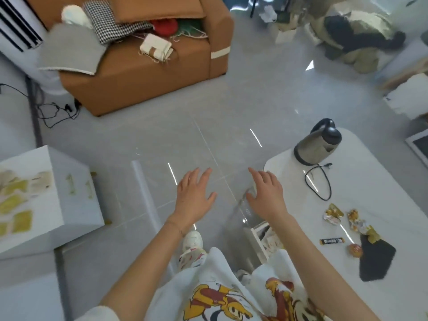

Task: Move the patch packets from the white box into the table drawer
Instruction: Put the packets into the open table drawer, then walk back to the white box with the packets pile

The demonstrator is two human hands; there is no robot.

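The white box (pixel 71 200) stands on the floor at the left, with several yellow and beige patch packets (pixel 16 202) lying on its top. The white table (pixel 361 200) is at the right; its drawer (pixel 259 237) is pulled open below the table's near-left edge, with some items inside. My left hand (pixel 194 193) hovers over the floor between box and table, fingers spread, holding nothing. My right hand (pixel 266 193) is stretched out above the table's rounded corner and the drawer, fingers apart and empty.
On the table stand a steel kettle (pixel 317 144) with its black cord (pixel 317 181), several snack wrappers (pixel 347 218), a black cloth (pixel 375 260) and a small orange ball (pixel 355 250). A brown sofa (pixel 148 72) with fabric pieces is ahead. Cables (pixel 55 112) lie on the floor at left.
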